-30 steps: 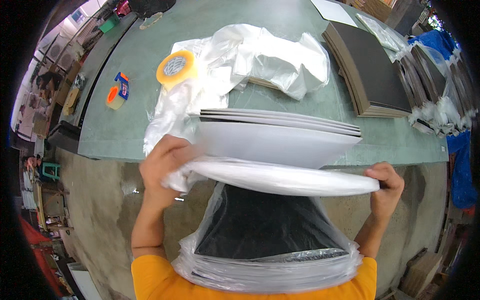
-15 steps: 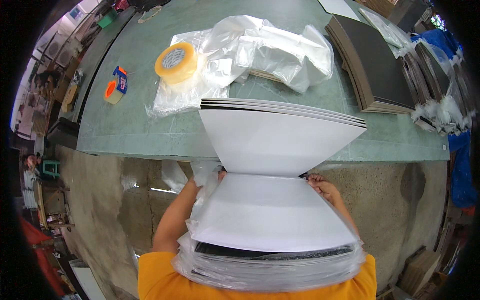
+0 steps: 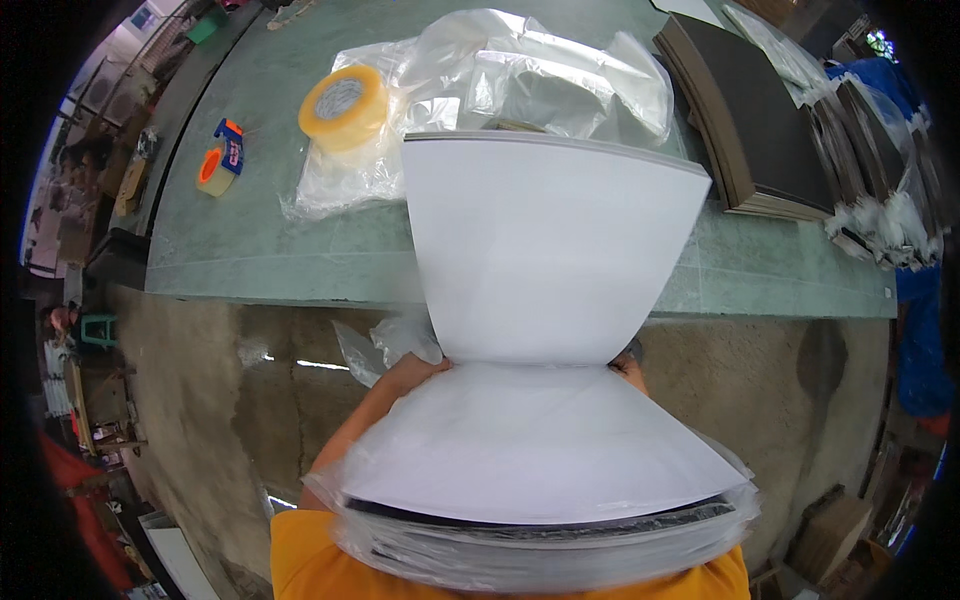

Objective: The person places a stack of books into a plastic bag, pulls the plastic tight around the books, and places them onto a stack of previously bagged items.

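Observation:
A stack of white boards [image 3: 555,250] stands tilted up in front of me, its top edge over the table. Its lower edge meets a pile of boards in clear plastic [image 3: 545,440] that leans against my body, a white face uppermost. My left hand [image 3: 418,372] grips at the stack's lower left corner, with loose plastic film [image 3: 395,340] beside it. At the lower right corner my right hand [image 3: 627,370] is closed on the edge. The fingertips of both hands are largely hidden behind the boards.
The green table [image 3: 240,265] bears a roll of clear tape [image 3: 345,105] on plastic bags [image 3: 530,70], and a tape dispenser [image 3: 220,160] at left. Dark boards [image 3: 750,120] are stacked at right, beside plastic-wrapped bundles [image 3: 870,160]. A green stool [image 3: 98,330] stands far left.
The white stack has swung more upright, its top edge rising in view and its layered edges drawing together. My right hand has moved inward behind the corner; my left hand has shifted slightly.

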Demonstrator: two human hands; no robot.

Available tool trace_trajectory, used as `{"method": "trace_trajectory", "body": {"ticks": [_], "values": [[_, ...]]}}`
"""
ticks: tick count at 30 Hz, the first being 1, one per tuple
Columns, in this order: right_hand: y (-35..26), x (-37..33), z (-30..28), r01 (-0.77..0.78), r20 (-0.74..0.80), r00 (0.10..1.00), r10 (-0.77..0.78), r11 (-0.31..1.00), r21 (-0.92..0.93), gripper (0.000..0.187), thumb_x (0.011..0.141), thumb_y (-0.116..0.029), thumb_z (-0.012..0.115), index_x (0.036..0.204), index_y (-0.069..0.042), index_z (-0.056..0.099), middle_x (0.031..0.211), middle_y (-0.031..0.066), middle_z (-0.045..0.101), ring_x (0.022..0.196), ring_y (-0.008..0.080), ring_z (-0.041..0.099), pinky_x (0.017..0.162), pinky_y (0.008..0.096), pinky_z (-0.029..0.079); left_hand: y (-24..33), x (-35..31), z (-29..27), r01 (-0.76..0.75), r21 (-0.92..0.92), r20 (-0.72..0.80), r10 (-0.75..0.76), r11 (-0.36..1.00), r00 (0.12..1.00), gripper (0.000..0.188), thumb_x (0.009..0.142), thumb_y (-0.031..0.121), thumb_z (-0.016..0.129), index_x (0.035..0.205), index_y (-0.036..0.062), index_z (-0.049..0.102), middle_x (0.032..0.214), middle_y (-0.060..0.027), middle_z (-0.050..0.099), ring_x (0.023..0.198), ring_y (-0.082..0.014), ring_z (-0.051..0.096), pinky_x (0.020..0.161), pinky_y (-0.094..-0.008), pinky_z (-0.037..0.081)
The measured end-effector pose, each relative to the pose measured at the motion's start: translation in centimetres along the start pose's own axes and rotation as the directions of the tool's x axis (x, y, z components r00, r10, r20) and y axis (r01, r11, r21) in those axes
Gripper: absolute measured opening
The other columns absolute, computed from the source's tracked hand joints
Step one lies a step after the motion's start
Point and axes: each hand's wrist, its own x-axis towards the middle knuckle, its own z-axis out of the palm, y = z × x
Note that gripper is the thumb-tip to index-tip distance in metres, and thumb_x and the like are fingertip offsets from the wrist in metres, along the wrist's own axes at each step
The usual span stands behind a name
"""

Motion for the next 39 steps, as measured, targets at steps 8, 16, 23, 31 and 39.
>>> {"method": "trace_trajectory", "body": {"ticks": [8, 16, 23, 31, 39], "values": [[-5.2, -3.5, -2.0, -0.12, 0.201, 0.971, 0.132, 0.99, -0.071, 0.02, 0.07, -0.005, 0.053, 0.086, 0.004, 0.059, 0.081, 0.0137, 0.061, 0.074, 0.0191, 0.057, 0.067, 0.0303, 0.043, 0.1, -0.8, 0.8, -0.082, 0.103, 0.06, 0.076, 0.991, 0.995, 0.05, 0.07, 0.027, 0.057, 0.106, -0.0075, 0.048, 0.092, -0.0175, 0.058, 0.084, -0.0227, 0.057, 0.075, -0.0311, 0.044], [-25.2, -2.0, -6.0, -0.121, 0.197, 0.96, 0.199, 0.928, -0.351, 0.032, 0.082, -0.027, 0.048, 0.094, 0.0, 0.061, 0.092, 0.016, 0.061, 0.087, 0.0279, 0.058, 0.075, 0.0379, 0.043, 8.6, -4.4, -2.4, -0.09, 0.715, -0.034, 0.162, 0.693, 0.986, 0.033, 0.073, 0.022, 0.06, 0.096, -0.0023, 0.056, 0.087, -0.0204, 0.059, 0.077, -0.0317, 0.057, 0.069, -0.0323, 0.045], [-28.5, -4.9, -0.7, 0.365, 0.96, 0.197, -0.2, 0.923, 0.117, 0.067, 0.086, -0.046, 0.033, 0.128, 0.005, 0.024, 0.136, 0.0197, 0.019, 0.128, 0.0291, 0.013, 0.103, 0.0371, 0.011, 18.0, -11.3, 4.6, -0.631, 0.169, 0.783, 0.286, 0.757, 0.552, 0.019, 0.071, 0.006, 0.059, 0.09, 0.0068, 0.056, 0.086, -0.0087, 0.06, 0.08, -0.0242, 0.057, 0.074, -0.032, 0.043], [-23.1, 1.5, 1.4, 0.196, 0.858, 0.498, 0.128, 0.947, -0.255, 0.068, 0.081, -0.048, 0.045, 0.118, 0.008, 0.039, 0.116, 0.0218, 0.045, 0.11, 0.027, 0.042, 0.094, 0.033, 0.03, 12.0, 0.1, 7.9, -0.631, 0.438, 0.13, 0.649, 0.641, 0.75, 0.015, 0.072, 0.007, 0.054, 0.086, 0.0026, 0.056, 0.075, -0.0167, 0.058, 0.07, -0.0283, 0.058, 0.063, -0.0344, 0.045], [-32.2, 0.8, -1.4, -0.028, 0.618, 0.759, -0.206, 0.937, 0.348, 0.036, 0.07, -0.01, 0.067, 0.102, 0.002, 0.053, 0.09, 0.0032, 0.059, 0.078, 0.0095, 0.053, 0.071, 0.0251, 0.044, 24.5, -7.5, 1.5, -0.732, 0.211, -0.526, 0.706, 0.648, 0.474, 0.025, 0.083, 0.027, 0.043, 0.074, 0.0052, 0.053, 0.065, -0.0029, 0.052, 0.051, -0.0075, 0.046, 0.038, -0.0198, 0.032]]}}
